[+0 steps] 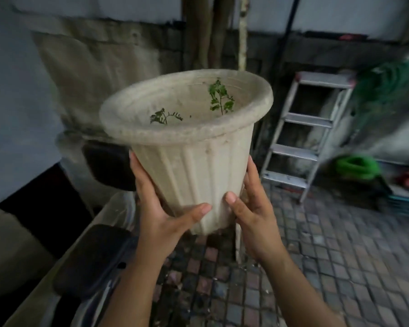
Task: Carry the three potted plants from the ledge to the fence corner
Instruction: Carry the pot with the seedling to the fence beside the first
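A large pale ribbed pot (194, 166) with a wide rolled rim is held in the air at the centre of the head view, tilted slightly. Two small green sprigs (220, 97) poke up inside it. My left hand (161, 206) grips the pot's lower left side, thumb across the front. My right hand (250, 204) clasps the lower right side, thumb on the front near the base. The pot's bottom hangs above the paving. No other potted plant can be made out.
A metal stepladder (300, 140) leans at the right against the wall. Green hose coils (357, 167) and clutter lie at the far right. A dark rounded object (92, 258) and a pale surface sit at lower left. Cobbled paving (316, 256) spreads below.
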The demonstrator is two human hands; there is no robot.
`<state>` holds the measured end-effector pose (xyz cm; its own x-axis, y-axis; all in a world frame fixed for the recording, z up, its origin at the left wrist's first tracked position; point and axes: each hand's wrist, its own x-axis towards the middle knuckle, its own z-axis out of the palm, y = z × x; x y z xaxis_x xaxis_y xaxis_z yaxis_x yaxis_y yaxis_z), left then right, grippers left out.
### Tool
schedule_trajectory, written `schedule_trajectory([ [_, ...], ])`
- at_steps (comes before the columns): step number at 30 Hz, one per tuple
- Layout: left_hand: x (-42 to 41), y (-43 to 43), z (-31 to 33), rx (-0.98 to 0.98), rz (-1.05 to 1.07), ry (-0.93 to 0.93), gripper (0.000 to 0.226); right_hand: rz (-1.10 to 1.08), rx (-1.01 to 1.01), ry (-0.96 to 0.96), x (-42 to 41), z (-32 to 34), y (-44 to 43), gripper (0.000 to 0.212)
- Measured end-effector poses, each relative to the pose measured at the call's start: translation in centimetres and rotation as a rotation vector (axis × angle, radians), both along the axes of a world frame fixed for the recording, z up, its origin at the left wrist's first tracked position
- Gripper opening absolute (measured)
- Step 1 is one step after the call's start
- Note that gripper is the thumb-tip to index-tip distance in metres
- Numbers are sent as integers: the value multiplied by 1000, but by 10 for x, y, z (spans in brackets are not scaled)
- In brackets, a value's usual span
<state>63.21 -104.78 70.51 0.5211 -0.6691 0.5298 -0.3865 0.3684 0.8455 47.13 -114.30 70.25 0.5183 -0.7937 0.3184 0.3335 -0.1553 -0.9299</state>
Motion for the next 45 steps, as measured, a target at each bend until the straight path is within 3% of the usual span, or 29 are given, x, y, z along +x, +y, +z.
schedule_trajectory([
  [4, -18, -54, -4, -21, -128, -65, 141, -137, -23, 36, -22, -1, -26, 87],
  [6, -74, -161, -6, 13, -319, -32, 141, -381, 16, -42, -90, -11, -99, 83],
  [10, -105, -204, -9, 31, -341, -33, 149, -411, 37, -53, -118, -12, -130, 84],
  [18, -214, -384, -14, 4, -531, 64, 146, -535, 50, -19, -236, -4, -291, 89],
  [35, -295, -675, -34, -29, -517, 52, 134, -517, 59, 56, -318, -16, -579, 93],
  [41, -306, -753, -30, 28, -562, 258, 132, -446, 130, -24, -338, -22, -671, 110],
  [45, -317, -805, -30, 92, -445, 120, 133, -340, 165, -73, -346, -38, -730, 105],
])
